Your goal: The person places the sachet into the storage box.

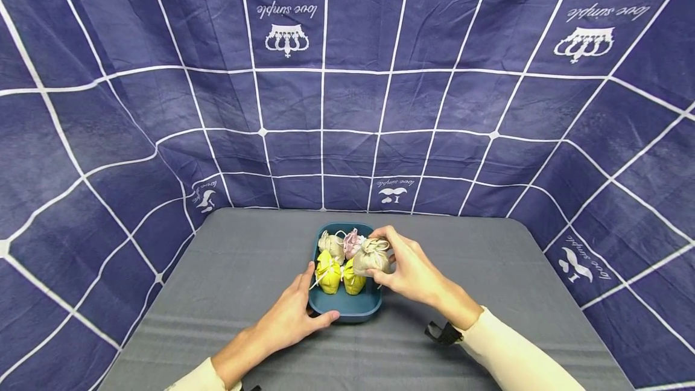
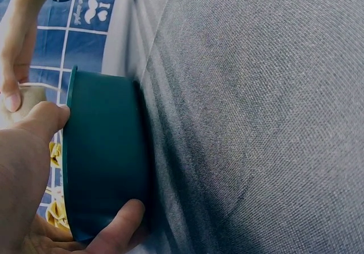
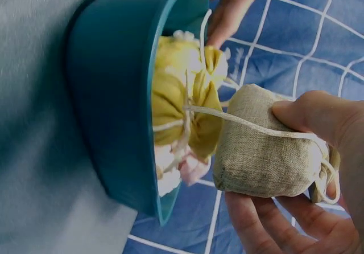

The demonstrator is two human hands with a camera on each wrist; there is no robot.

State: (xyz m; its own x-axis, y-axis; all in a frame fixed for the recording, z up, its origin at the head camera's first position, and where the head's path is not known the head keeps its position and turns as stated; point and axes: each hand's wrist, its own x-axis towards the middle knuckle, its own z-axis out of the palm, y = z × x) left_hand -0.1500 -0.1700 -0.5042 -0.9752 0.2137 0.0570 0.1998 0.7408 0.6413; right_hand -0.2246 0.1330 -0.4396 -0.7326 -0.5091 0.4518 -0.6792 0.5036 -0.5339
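Note:
A teal bowl [image 1: 347, 311] sits mid-table with two yellow pouches [image 1: 329, 271], a beige pouch [image 1: 331, 244] and a pink pouch [image 1: 353, 242] inside. My left hand [image 1: 295, 312] grips the bowl's near left rim [image 2: 71, 151], thumb along the outer wall. My right hand [image 1: 404, 264] pinches another beige drawstring pouch [image 1: 371, 256] just above the bowl's right side. In the right wrist view that beige pouch [image 3: 264, 146] hangs beside the yellow pouches [image 3: 185, 103], just off the bowl's edge [image 3: 153, 106].
The grey table [image 1: 488, 282] is bare around the bowl. A blue cloth with white grid lines [image 1: 347, 89] hangs behind and at both sides.

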